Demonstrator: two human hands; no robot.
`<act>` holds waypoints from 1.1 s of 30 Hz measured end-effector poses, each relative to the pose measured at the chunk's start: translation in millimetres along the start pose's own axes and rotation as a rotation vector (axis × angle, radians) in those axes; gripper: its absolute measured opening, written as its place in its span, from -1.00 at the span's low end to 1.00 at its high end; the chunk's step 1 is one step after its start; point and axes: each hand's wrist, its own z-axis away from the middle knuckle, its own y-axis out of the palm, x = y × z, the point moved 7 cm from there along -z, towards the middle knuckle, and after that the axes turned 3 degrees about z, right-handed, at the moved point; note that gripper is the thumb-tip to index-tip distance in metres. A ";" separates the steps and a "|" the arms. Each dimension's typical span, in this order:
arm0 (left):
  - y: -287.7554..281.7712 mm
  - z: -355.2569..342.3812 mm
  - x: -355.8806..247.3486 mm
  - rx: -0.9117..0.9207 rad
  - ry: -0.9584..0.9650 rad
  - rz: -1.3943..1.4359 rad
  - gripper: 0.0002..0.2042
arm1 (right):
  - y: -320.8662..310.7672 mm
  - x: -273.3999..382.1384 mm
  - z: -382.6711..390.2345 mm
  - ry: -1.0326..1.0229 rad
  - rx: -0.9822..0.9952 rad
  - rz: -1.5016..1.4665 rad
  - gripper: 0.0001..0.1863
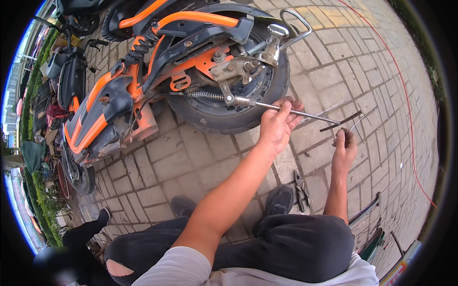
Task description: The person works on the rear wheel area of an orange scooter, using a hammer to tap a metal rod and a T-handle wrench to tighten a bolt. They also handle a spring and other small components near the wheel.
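Note:
My left hand (279, 125) is closed around a thin metal rod (315, 116). The rod's far left end meets a metal sleeve (244, 101) beside the brake arm (228, 95) at the rear wheel (210, 119) of an orange and black scooter (102, 107). A spring (205, 95) lies on the other side of that arm. My right hand (344, 150) is just below the rod's free right end, its fingers pinched together. A thin pale wire (359, 122) shows at its fingertips; what they hold is too small to make out.
Pliers (300, 190) lie on the paving beside my shoe (280, 200). A dark flat strip (341, 121) lies beyond my right hand. A red cord (398, 71) runs along the right. Another person's leg (88, 226) is at the lower left, near piled items.

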 end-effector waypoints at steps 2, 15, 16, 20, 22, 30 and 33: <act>3.5 1.2 4.1 0.021 0.004 0.009 -0.82 | -15.1 6.6 -22.6 -0.254 -0.018 -0.038 -0.54; 118.6 23.8 32.7 0.433 1.010 -1.974 -0.78 | 7.5 -22.3 -68.0 0.169 0.303 -0.495 -0.63; 108.9 5.3 46.4 0.491 0.845 -2.123 -0.81 | 11.1 -8.7 -60.2 0.190 0.373 -0.434 -0.64; 107.3 -16.7 50.5 0.544 0.729 -2.047 -0.90 | -7.8 -13.9 -75.6 -0.087 0.611 -0.060 -0.57; 118.9 -17.8 56.4 0.621 0.744 -1.991 -0.91 | -26.7 -41.6 -86.7 -0.129 0.444 0.108 -0.52; 101.0 -47.0 53.8 0.541 0.656 -2.222 -0.91 | 6.0 -33.0 -22.8 -0.292 0.596 0.483 -0.47; 110.3 -44.9 51.0 0.539 0.665 -2.164 -0.91 | -22.0 -10.8 -39.5 -0.367 0.175 0.196 -0.44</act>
